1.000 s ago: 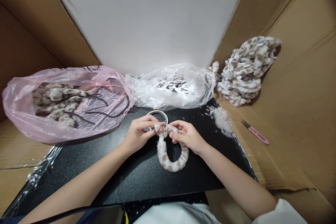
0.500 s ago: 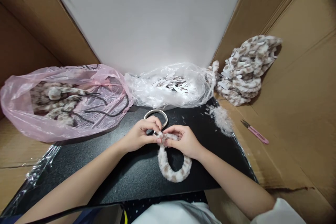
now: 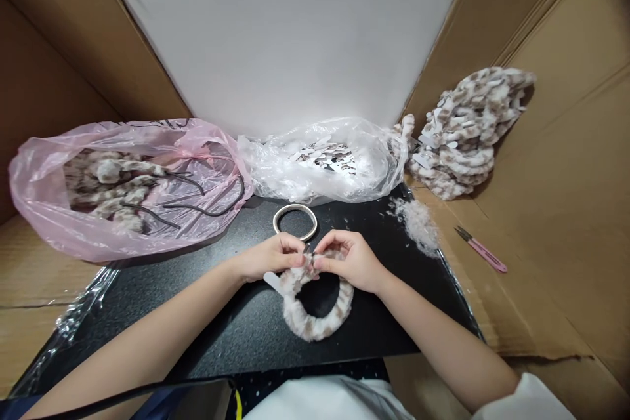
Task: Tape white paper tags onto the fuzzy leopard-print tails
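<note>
A fluffy white-and-brown plush ring, much like a furry headband, is held just over the black tabletop. My left hand pinches it at the upper left, and my right hand pinches it close by on the right. Between the fingertips a small dark bit shows; what it is I cannot make out. From the ring's left side sticks a white tag. Just beyond my fingers lies a roll of tape, flat on the table.
On the left a pink plastic bag holds furry pieces with dark cords. A clear bag of small printed pieces stands at the back. To the right are a pile of plush rings, fluff and pink thread snips. Cardboard walls surround the table.
The plush ring has turned and its loop has swung left, bringing the white tag into view. Both hands have shifted slightly, with the fingertips still close together.
</note>
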`<state>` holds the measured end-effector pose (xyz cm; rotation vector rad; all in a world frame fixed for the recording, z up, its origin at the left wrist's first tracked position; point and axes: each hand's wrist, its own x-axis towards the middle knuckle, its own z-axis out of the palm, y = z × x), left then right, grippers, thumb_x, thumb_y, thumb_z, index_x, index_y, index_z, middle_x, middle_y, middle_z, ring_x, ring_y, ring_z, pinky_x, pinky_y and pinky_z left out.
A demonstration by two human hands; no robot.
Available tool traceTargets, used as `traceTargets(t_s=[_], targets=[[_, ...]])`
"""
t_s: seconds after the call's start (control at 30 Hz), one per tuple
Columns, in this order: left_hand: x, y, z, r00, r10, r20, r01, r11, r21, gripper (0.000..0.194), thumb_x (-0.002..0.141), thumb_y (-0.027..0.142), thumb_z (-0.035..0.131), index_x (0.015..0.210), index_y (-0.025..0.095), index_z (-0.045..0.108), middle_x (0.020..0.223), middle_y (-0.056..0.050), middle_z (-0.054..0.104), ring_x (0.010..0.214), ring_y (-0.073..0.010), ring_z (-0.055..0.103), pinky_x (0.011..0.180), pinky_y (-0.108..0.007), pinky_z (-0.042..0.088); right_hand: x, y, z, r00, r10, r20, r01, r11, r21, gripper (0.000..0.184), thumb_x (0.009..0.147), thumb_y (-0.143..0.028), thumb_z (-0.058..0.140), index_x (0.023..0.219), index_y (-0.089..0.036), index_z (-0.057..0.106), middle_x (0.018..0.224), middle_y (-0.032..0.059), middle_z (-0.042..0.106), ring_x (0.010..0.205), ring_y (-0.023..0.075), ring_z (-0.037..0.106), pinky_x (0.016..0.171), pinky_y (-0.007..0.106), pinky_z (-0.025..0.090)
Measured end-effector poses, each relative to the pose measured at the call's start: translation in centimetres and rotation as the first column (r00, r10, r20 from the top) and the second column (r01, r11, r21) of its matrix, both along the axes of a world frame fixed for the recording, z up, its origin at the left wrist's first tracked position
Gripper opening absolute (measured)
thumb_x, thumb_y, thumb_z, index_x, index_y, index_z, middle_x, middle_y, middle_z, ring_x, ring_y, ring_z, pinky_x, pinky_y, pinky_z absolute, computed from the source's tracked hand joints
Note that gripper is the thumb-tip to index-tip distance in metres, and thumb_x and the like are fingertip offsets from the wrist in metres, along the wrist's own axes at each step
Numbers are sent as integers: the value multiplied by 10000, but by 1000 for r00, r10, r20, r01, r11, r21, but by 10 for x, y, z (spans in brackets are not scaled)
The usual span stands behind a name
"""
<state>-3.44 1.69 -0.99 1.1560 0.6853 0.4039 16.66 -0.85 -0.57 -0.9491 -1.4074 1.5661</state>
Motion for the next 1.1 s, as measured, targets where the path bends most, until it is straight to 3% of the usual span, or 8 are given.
traceTargets(t_s=[0.1, 0.27, 0.63, 0.8, 0.87, 0.97, 1.03, 1.1], targets=[[6, -4, -2, 999, -32, 8, 32, 997, -75, 527, 538, 609, 810, 649, 108, 690, 613, -40, 664, 540, -121, 566, 553, -225, 433, 0, -2, -3, 1000, -2, 2, 2, 998, 62, 283, 635, -325, 825, 800, -171, 654, 787, 22, 684, 741, 148, 657, 752, 301, 553], [13, -9, -7, 988, 153, -25, -154, 988, -33, 546, 603, 649, 749, 576, 113, 650, 527, -18, 611, 434, -78, 472, 432, -185, 326, 4, -1, 0, 997, 56, 48, -64, 981, 181, 339, 711, -275, 773, 1025, -204, 666, 941, 40, 686, 886, 171, 656, 834, 315, 525], [11, -9, 0, 999, 29, 26, -30, 999, 41, 376, 653, 406, 819, 847, 100, 719, 751, -59, 709, 666, -143, 640, 657, -243, 489, 6, 5, 3, 997, -74, -17, 75, 993, 89, 166, 768, -351, 713, 783, -192, 669, 716, -1, 640, 646, 139, 598, 638, 272, 487], [15, -16, 3, 992, 121, -27, -115, 979, 170, 305, 727, 302, 762, 931, 137, 606, 796, -37, 708, 736, -162, 681, 707, -277, 527, 9, 9, 1, 976, -71, 208, 40, 988, 151, 104, 792, -279, 662, 797, -176, 679, 755, 15, 673, 691, 144, 607, 677, 275, 480], [14, -17, 7, 969, 216, -116, -156, 908, 389, 235, 787, 302, 696, 931, 154, 584, 810, -43, 709, 743, -170, 683, 706, -288, 532, 11, 10, -1, 939, -104, 327, 46, 982, 181, 82, 800, -240, 644, 798, -169, 684, 743, 17, 675, 659, 137, 590, 642, 264, 468], [4, -12, 14, 888, 403, -223, -63, 586, 808, 138, 843, 270, 589, 926, 162, 610, 915, -81, 707, 846, -200, 655, 789, -338, 505, 12, 12, -4, 865, -189, 465, 47, 953, 299, 62, 809, -188, 630, 786, -169, 685, 748, 22, 669, 674, 144, 573, 645, 271, 456], [-5, -3, 16, 820, 491, -293, 120, 353, 928, 159, 812, 243, 583, 946, 171, 627, 996, -95, 688, 949, -243, 603, 868, -400, 453, 13, 12, -6, 808, -260, 528, 8, 902, 433, 80, 815, -142, 609, 797, -179, 678, 807, 35, 667, 782, 174, 577, 732, 309, 459], [-12, 6, 15, 755, 530, -387, 297, 250, 922, 194, 778, 254, 604, 956, 185, 636, 1014, -93, 673, 983, -273, 563, 896, -449, 403, 13, 11, -8, 765, -326, 555, -28, 844, 535, 114, 811, -108, 591, 835, -190, 667, 877, 48, 660, 881, 203, 561, 810, 351, 448]])
